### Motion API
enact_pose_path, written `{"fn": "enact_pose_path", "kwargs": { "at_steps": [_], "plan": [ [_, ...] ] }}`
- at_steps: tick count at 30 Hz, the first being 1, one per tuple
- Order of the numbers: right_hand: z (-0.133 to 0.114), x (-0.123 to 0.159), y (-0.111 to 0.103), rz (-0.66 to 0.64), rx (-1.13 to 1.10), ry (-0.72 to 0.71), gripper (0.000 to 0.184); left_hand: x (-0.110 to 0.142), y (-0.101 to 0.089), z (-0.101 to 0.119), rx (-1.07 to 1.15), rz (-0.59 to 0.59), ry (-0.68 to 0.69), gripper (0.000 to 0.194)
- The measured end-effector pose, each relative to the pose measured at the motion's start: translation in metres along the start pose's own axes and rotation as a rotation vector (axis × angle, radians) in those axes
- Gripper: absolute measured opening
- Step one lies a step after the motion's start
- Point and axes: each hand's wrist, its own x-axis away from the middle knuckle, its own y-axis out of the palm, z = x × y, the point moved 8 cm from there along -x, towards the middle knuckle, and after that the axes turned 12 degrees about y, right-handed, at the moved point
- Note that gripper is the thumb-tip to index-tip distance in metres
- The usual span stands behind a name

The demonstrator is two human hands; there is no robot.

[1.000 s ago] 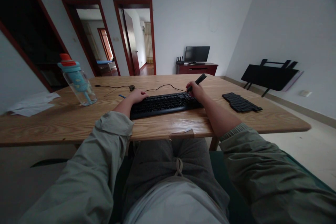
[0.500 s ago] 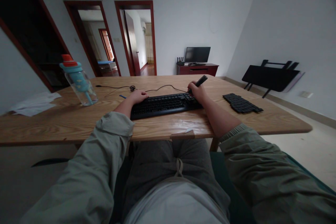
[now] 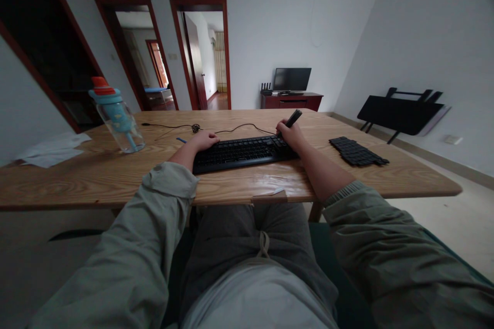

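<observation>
A black keyboard [image 3: 241, 152] lies on the wooden table [image 3: 96, 175] in front of me. My left hand [image 3: 204, 140] rests curled on the keyboard's left end, holding it. My right hand [image 3: 291, 134] is closed around a black pen-like tool [image 3: 292, 118] whose lower tip meets the keyboard's right end. A blue pen [image 3: 180, 140] lies just left of my left hand. The keyboard's cable [image 3: 231, 127] runs back across the table.
A pile of black loose keycaps [image 3: 357, 151] lies at the right of the table. A clear bottle with a teal and orange lid [image 3: 116, 119] stands at the left, beside white paper [image 3: 52, 148]. Two open doorways and a TV stand are behind.
The black tool in my right hand has tilted slightly and shifted a little left. Both hands stay on the keyboard's ends.
</observation>
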Motion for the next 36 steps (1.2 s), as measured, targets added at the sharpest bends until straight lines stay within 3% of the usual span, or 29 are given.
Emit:
{"fn": "enact_pose_path", "kwargs": {
  "at_steps": [6, 9, 18, 30, 36],
  "plan": [
    [0.003, -0.003, 0.004, -0.005, 0.029, 0.027, 0.016, 0.002, -0.001, 0.003, -0.004, 0.002, -0.001, 0.034],
    [0.005, -0.004, 0.012, -0.015, 0.044, 0.058, 0.026, 0.003, -0.001, 0.004, -0.003, 0.001, -0.013, 0.033],
    [0.008, 0.001, 0.058, -0.122, -0.173, 0.086, 0.044, 0.002, -0.001, 0.006, -0.036, -0.013, -0.021, 0.034],
    [-0.002, 0.006, 0.059, -0.067, 0.018, 0.030, 0.042, 0.002, 0.001, 0.008, 0.005, -0.015, -0.020, 0.030],
    [-0.009, 0.007, 0.058, -0.030, 0.064, -0.097, 0.047, 0.001, 0.002, 0.006, -0.019, -0.032, -0.024, 0.030]
  ]
}}
